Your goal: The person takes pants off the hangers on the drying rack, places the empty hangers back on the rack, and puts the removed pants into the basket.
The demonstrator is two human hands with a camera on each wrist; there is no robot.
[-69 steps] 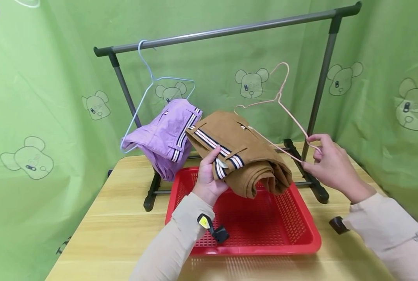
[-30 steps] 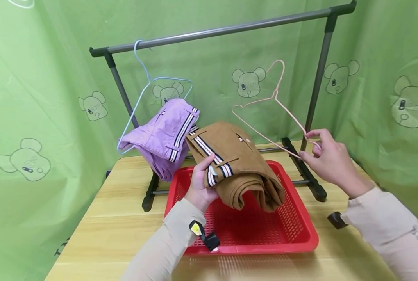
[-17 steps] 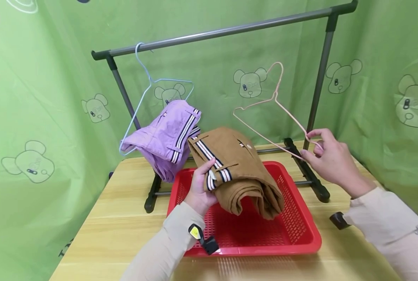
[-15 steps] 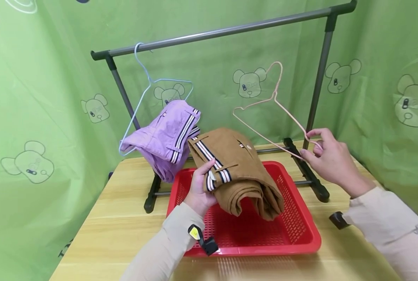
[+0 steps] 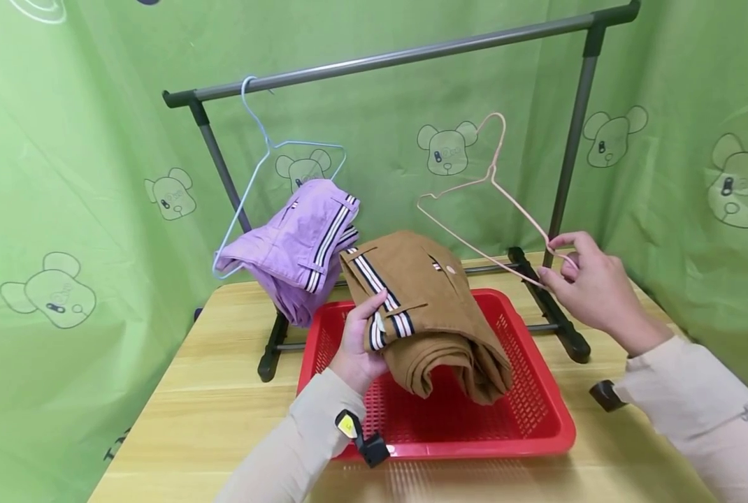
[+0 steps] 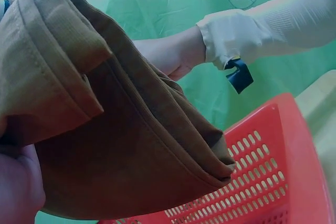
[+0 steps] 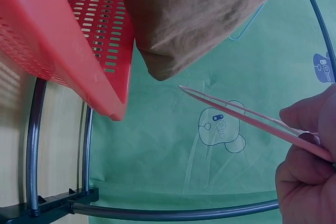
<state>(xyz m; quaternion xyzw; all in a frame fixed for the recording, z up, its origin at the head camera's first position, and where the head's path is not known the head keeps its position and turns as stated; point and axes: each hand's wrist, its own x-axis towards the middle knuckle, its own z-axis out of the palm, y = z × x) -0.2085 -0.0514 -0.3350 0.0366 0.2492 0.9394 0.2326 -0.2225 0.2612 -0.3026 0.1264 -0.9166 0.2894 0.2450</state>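
In the head view my left hand [image 5: 356, 346] grips folded brown trousers [image 5: 418, 286] by the striped waistband, thumb on top, above the red basket. The trousers' layered folds [image 6: 131, 129] fill much of the left wrist view. My right hand [image 5: 591, 283] pinches one lower corner of a pink wire hanger [image 5: 519, 199], which stands hook up behind and to the right of the trousers. Hanger and trousers are apart; the right wrist view shows a gap between the hanger [image 7: 247, 119] and the brown cloth [image 7: 184, 24].
Purple trousers [image 5: 292, 237] hang on a blue hanger [image 5: 248, 185] at the left of a grey metal rack [image 5: 412, 59]. A red perforated basket [image 5: 475, 448] sits on the wooden table [image 5: 191, 391] below my hands. A green curtain [image 5: 374, 154] surrounds the table.
The brown trousers have come down and away from the hanger, whose end was against their back edge at first. The right hand keeps its pinch on the hanger, nearly still.
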